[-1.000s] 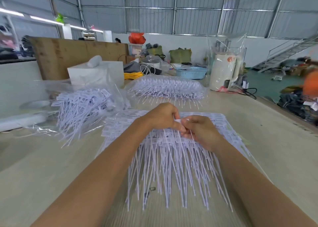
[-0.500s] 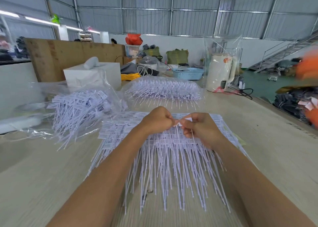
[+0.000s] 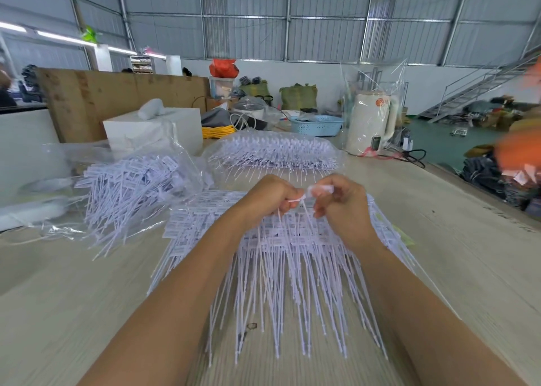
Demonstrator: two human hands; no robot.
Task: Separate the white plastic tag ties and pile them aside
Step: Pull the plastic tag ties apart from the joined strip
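Hands: two. The left hand (image 3: 270,195) and the right hand (image 3: 341,202) meet above the spread of ties (image 3: 292,268), fingers curled and pinching a small white tag piece (image 3: 307,194) between them.
Tie heaps: three. The spread lies on the table (image 3: 73,312) under both hands; a loose pile (image 3: 128,189) on clear plastic lies left of the spread; a bagged bundle (image 3: 275,153) lies just beyond it.
Other things: one white box (image 3: 152,131) behind the loose pile; one blue basket (image 3: 317,125) and one white kettle (image 3: 370,122) beyond the bundle.
Writing: tag print too small to read.
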